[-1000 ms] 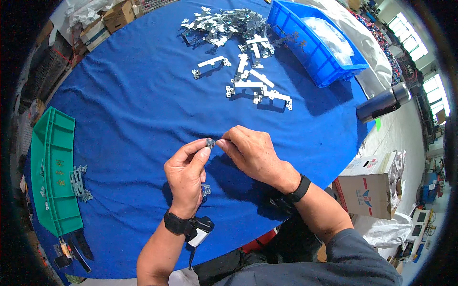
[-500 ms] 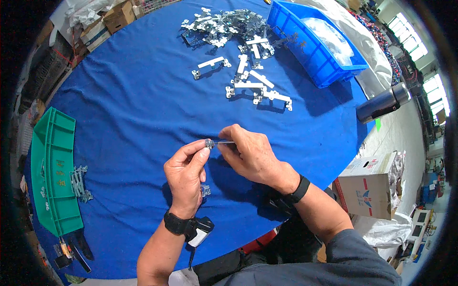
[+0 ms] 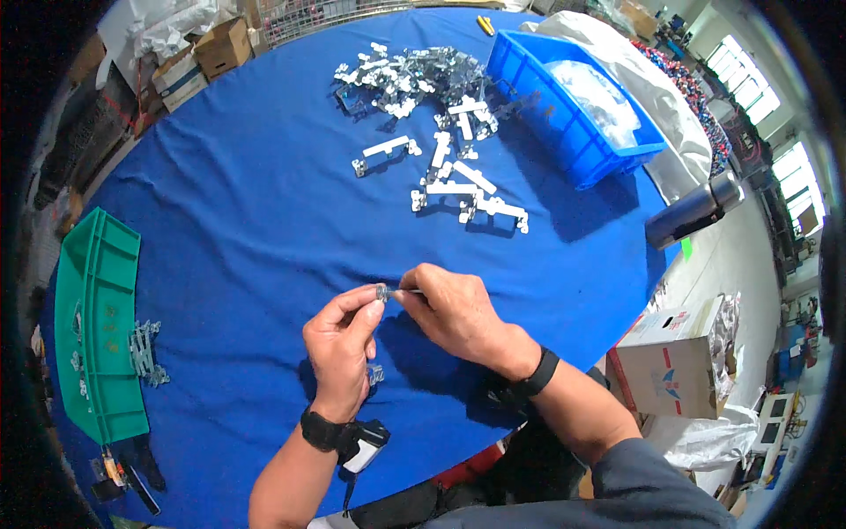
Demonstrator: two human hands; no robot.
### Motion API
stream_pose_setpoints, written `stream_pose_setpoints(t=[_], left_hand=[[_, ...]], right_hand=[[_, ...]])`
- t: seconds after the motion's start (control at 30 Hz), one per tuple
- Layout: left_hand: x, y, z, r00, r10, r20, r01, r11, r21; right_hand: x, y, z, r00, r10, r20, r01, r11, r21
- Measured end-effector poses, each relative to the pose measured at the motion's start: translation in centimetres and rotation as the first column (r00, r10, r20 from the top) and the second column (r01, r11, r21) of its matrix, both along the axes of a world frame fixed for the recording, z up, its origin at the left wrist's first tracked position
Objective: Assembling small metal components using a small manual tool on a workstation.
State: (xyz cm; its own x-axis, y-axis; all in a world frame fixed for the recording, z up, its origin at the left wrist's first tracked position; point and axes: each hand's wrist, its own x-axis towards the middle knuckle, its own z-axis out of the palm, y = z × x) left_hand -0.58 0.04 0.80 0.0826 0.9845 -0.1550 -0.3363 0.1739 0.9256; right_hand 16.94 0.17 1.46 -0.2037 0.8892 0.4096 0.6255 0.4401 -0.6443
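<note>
My left hand pinches a small metal bracket between thumb and fingers. One bracket end sticks out at the fingertips, the other beside the palm; its middle is hidden by the hand. Closed fingers of my right hand grip a thin metal rod, whose tip meets the upper bracket end. The rest of that rod is hidden in the hand, so its exact kind does not show. Farther off on the blue cloth lie several loose white-and-silver brackets, in front of a heap of metal brackets.
A green divided tray stands at the left, with several brackets stacked against it. Small tools lie below it. At the far right are a blue crate holding plastic bags and a metal flask. A cardboard box stands beyond the table edge.
My right hand has come slightly closer to my left, and less of the thin rod shows between them. The whole view has shifted, with the far tabletop lower in the picture.
</note>
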Motion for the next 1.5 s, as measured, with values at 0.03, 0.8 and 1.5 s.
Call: stream_pose_setpoints(t=[0.03, 0.8, 1.5], left_hand=[[0.1, 0.1, 0.1, 1.0, 0.008, -0.006, -0.008, 1.0, 0.017], [0.5, 0.0, -0.1, 0.999, -0.001, -0.033, 0.004, 0.996, 0.086], [0.4, 0.0, -0.4, 1.0, 0.007, -0.03, -0.005, 0.997, 0.083]], right_hand=[[0.0, 0.0, -0.1, 0.999, -0.008, 0.036, 0.008, 1.0, -0.003], [-0.1, 0.0, -0.6, 0.971, -0.08, 0.223, 0.081, 0.997, 0.008], [0.1, 0.2, 0.0, 0.999, -0.028, -0.045, 0.026, 0.998, -0.063]])
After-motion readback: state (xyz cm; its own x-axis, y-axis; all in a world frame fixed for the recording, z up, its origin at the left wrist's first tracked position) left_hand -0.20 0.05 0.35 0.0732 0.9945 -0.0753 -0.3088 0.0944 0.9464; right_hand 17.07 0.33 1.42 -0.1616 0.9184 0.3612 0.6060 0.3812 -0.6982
